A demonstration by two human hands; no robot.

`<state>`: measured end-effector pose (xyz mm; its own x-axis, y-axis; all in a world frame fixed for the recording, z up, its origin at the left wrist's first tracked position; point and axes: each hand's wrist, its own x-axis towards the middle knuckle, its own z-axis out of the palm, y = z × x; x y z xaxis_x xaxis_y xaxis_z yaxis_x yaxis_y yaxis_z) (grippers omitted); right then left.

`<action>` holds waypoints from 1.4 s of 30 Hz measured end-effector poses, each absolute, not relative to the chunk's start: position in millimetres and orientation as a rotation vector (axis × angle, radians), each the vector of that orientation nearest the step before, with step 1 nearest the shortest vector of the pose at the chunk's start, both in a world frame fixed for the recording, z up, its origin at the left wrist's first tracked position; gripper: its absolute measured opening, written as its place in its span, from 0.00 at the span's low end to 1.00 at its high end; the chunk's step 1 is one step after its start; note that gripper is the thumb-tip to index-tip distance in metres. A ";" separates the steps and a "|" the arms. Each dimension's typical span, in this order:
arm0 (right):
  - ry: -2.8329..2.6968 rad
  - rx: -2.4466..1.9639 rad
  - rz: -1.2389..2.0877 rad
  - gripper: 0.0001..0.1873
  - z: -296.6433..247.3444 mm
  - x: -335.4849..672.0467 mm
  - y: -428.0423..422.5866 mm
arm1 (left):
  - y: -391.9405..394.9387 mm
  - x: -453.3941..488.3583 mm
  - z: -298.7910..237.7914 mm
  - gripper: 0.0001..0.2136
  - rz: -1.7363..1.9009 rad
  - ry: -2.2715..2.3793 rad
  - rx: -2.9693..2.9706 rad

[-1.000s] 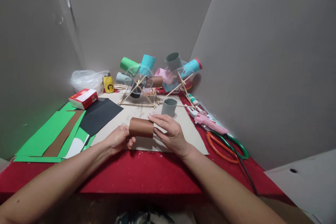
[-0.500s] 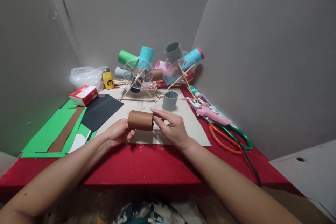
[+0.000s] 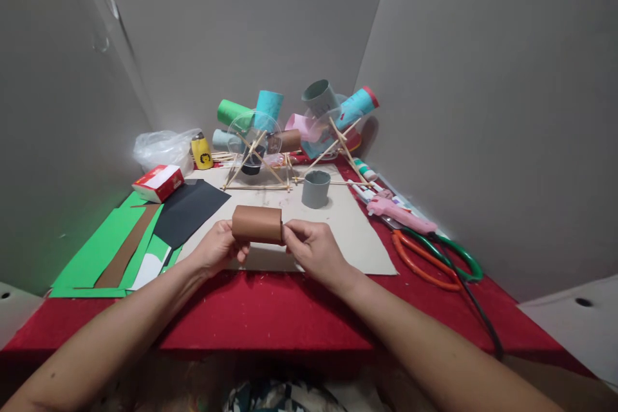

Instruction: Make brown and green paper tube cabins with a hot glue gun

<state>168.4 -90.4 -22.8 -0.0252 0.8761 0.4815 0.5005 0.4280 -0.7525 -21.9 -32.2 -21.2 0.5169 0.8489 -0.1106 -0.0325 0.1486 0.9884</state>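
A brown paper tube [image 3: 257, 224] lies sideways between my two hands, above the near part of a pale board [image 3: 357, 238]. My left hand [image 3: 224, 248] grips its left end, with some fingers behind or under it. The fingers of my right hand [image 3: 309, 244] pinch the rim at the right end. Just beyond stands a short grey paper tube [image 3: 316, 190], upright on the board. Farther back are stick frames [image 3: 258, 161] with clear plastic discs [image 3: 275, 125] and coloured paper tubes [image 3: 269, 109] around them.
To the left are green sheets [image 3: 96, 248], a black sheet [image 3: 188, 209], a red box [image 3: 159, 183], a yellow container [image 3: 201, 151] and a plastic bag [image 3: 161, 148]. A pink glue gun [image 3: 400, 214] and scissors [image 3: 420, 261] with orange and green handles lie right, on red cloth [image 3: 270, 315].
My right hand has gone from loosely spread fingers by the tube's end to a pinch on its rim. The tube stays in my left hand. The view has shifted slightly.
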 end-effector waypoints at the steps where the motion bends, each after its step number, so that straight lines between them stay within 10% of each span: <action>1: -1.679 -1.218 0.482 0.18 -23.4 169.0 -90.0 | -33.1 -21.9 -20.8 0.09 0.750 0.814 1.295; 17: -1.727 -1.243 0.706 0.13 -36.3 175.0 -79.8 | -35.7 -20.4 -31.5 0.18 0.777 0.793 1.313; 29: -1.441 -1.248 0.751 0.27 -27.6 171.2 -80.5 | -24.4 -20.9 -31.3 0.03 0.823 0.809 1.096; 42: -1.687 -1.282 0.708 0.14 -33.6 173.7 -79.7 | -34.3 -17.7 -32.2 0.11 0.800 0.803 1.301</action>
